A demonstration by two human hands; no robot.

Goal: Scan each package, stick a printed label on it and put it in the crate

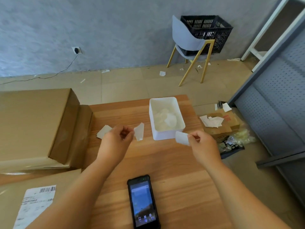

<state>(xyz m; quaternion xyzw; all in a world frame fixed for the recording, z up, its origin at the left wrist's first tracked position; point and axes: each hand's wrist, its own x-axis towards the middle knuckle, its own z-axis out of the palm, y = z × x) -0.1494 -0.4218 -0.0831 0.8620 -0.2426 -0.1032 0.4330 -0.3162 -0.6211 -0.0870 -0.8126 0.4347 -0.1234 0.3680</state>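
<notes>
Gripping, left hand (117, 138): thumb and fingertips are closed in a pinch on a crumpled paper piece (139, 133), held above the wooden table (165, 162). The remaining fingers are curled; their exact contact is hidden behind the knuckles.
Right hand (203, 146): thumb and forefinger are clamped on the edge of a curved white slip (181, 138), held just in front of the white bin.
Label identity: no print is visible on either held paper. Which is the label and which the backing cannot be determined.
Flat paper (104, 131): lies on the table beside the left hand, its right part covered by that hand.
White bin (166, 136): stands on the far part of the table and contains crumpled white paper, washed out by glare.
Handheld scanner (142, 202): lies face up on the near table between the forearms, screen lit. Screen content is blurred and the lower edge is cut off by the frame.
Labelled package (9, 204): brown cardboard at lower left, cut off by the frame, bearing a shipping label (36, 205) with a barcode. The text is illegible.
Large cardboard box (36, 126): on the left, touching the table edge, its left side out of frame.
Crate (208, 30): black plastic, on a blue chair (184, 38) by the wall, well apart from the table. The chair back hides its left side, and its contents are not visible.
Floor carton (221, 128): right of the table, with paper scraps on top. The items beside it are too blurred to name.
</notes>
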